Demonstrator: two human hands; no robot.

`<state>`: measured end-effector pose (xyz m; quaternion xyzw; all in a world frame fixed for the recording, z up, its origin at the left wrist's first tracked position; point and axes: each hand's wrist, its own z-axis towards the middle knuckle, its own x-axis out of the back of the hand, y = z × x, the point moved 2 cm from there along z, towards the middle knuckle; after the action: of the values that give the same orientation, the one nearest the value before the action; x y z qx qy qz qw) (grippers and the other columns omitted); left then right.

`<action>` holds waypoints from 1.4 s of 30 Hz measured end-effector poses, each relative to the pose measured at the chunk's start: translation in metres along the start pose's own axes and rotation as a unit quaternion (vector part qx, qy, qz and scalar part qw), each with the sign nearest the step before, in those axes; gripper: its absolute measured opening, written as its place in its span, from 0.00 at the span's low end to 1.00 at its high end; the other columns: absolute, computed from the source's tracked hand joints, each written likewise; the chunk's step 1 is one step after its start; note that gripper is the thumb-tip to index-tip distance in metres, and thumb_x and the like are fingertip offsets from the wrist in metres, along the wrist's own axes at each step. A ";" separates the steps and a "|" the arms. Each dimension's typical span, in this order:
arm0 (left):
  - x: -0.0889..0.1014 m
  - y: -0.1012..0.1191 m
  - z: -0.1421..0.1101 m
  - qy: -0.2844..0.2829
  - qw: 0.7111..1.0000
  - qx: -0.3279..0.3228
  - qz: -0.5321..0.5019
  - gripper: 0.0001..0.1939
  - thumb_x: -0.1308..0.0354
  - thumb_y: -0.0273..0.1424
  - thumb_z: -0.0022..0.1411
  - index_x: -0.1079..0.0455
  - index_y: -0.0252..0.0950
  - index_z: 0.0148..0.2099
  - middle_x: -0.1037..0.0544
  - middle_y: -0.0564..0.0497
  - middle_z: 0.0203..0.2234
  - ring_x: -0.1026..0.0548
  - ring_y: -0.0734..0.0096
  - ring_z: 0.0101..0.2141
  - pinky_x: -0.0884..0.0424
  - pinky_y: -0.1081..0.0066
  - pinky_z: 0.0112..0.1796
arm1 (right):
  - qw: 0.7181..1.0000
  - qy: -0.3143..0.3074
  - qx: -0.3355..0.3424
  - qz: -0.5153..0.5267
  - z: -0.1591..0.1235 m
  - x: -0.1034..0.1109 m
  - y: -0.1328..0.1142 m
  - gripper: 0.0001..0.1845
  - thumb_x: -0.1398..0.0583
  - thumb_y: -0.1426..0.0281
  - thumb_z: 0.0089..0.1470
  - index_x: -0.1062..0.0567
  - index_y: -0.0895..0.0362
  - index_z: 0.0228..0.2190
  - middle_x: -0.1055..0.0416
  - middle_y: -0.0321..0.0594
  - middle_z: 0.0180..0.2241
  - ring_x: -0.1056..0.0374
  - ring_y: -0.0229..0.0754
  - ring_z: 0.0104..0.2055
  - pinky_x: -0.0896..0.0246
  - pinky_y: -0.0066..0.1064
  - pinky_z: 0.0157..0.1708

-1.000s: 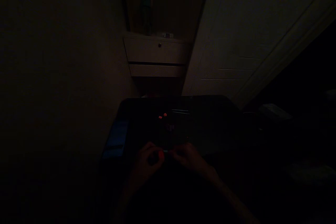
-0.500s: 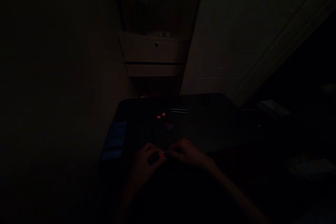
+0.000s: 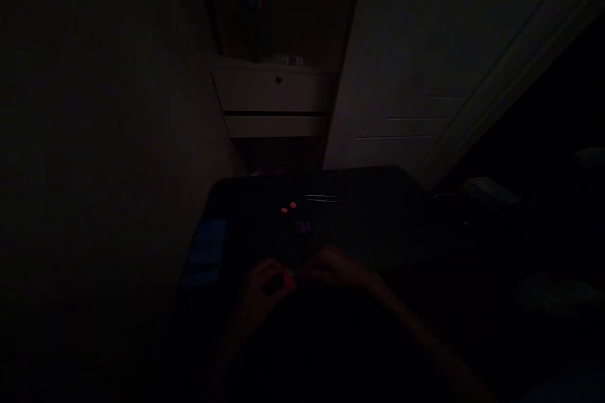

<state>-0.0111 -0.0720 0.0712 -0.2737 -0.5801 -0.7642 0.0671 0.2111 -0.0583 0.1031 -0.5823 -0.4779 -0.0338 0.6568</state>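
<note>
The view is very dark. My left hand [image 3: 265,286] is closed, its thumb and fingers pinching a small bright red-orange piece [image 3: 288,279] whose kind I cannot make out. My right hand [image 3: 326,266] is beside it, fingers bent together with their tips at the red-orange piece; what they hold, if anything, is hidden. Both hands are over the near edge of a dark table [image 3: 368,201]. Beyond them lie a small purple clump [image 3: 302,227] and two small orange pieces [image 3: 288,208].
Two thin, shiny rods [image 3: 321,199], perhaps one tool, lie at the table's far side. A blue flat panel [image 3: 205,252] rests at the left edge. Behind the table stand a drawer unit [image 3: 276,94] and a pale panelled surface [image 3: 392,101]. A pale box [image 3: 491,191] is off to the right.
The camera view has shifted slightly. Both hands keep nearly the same position around the red-orange piece, and the pale tip beside it shows less.
</note>
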 end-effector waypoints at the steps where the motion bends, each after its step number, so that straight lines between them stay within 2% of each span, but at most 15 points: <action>1: 0.000 0.000 0.000 -0.001 1.000 0.001 -0.003 0.07 0.32 0.38 0.60 0.16 0.44 0.40 0.17 0.49 0.37 0.19 0.61 0.39 0.24 0.65 0.40 | 1.000 -0.009 0.000 0.002 0.000 0.002 -0.001 0.17 0.41 0.62 0.69 0.14 0.57 0.37 0.20 0.35 0.30 0.31 0.36 0.29 0.45 0.24 0.31; 10: 0.002 -0.001 0.001 -0.001 1.000 0.001 -0.014 0.07 0.31 0.37 0.60 0.16 0.44 0.40 0.17 0.50 0.38 0.19 0.61 0.40 0.23 0.63 0.43 | 0.999 -0.046 0.024 0.002 0.001 0.004 0.000 0.17 0.41 0.61 0.69 0.14 0.56 0.37 0.19 0.35 0.32 0.27 0.37 0.32 0.42 0.24 0.33; 14: 0.004 -0.001 0.001 -0.010 1.000 0.001 -0.010 0.07 0.31 0.38 0.61 0.16 0.45 0.41 0.17 0.50 0.38 0.19 0.61 0.40 0.24 0.64 0.42 | 0.999 -0.015 0.028 -0.020 0.002 -0.001 0.003 0.16 0.40 0.61 0.69 0.14 0.56 0.40 0.17 0.38 0.36 0.26 0.39 0.34 0.41 0.25 0.35; 18: 0.005 -0.001 0.002 -0.012 1.000 0.007 -0.003 0.08 0.31 0.39 0.61 0.15 0.44 0.40 0.17 0.50 0.37 0.19 0.62 0.38 0.24 0.65 0.40 | 0.998 0.024 0.020 -0.046 0.002 -0.007 0.003 0.16 0.40 0.62 0.69 0.14 0.57 0.39 0.17 0.40 0.34 0.26 0.39 0.33 0.44 0.26 0.33; 24: 0.004 0.000 0.001 -0.003 1.000 -0.003 -0.004 0.08 0.31 0.39 0.60 0.15 0.44 0.40 0.17 0.50 0.36 0.19 0.62 0.38 0.24 0.66 0.40 | 0.997 0.033 0.020 -0.063 0.000 -0.007 -0.002 0.15 0.40 0.65 0.69 0.15 0.58 0.37 0.18 0.41 0.33 0.27 0.38 0.31 0.46 0.25 0.31; 31: 0.002 -0.003 0.000 0.011 0.999 -0.028 0.010 0.07 0.31 0.38 0.61 0.15 0.44 0.41 0.16 0.51 0.36 0.18 0.62 0.38 0.23 0.65 0.41 | 0.996 0.059 0.000 -0.062 0.000 -0.007 -0.005 0.14 0.38 0.64 0.67 0.15 0.58 0.35 0.19 0.39 0.31 0.30 0.37 0.30 0.48 0.26 0.30; 35: 0.003 -0.004 0.000 0.012 0.999 -0.037 0.011 0.06 0.31 0.36 0.61 0.16 0.45 0.41 0.16 0.51 0.37 0.18 0.63 0.39 0.23 0.65 0.42 | 0.997 0.075 -0.024 -0.026 0.004 -0.010 0.002 0.14 0.37 0.63 0.65 0.14 0.57 0.33 0.20 0.37 0.29 0.31 0.37 0.29 0.48 0.26 0.29; 42: 0.002 -0.006 -0.002 0.012 0.999 -0.040 0.018 0.06 0.30 0.35 0.61 0.16 0.45 0.41 0.17 0.51 0.37 0.18 0.63 0.39 0.23 0.66 0.42 | 0.990 0.062 -0.084 0.096 0.014 -0.017 0.017 0.15 0.37 0.64 0.62 0.15 0.61 0.30 0.24 0.36 0.24 0.36 0.35 0.25 0.48 0.24 0.25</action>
<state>-0.0159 -0.0713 0.0672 -0.2776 -0.5432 -0.7886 0.0771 0.2040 -0.0504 0.0778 -0.6757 -0.3734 -0.0468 0.6339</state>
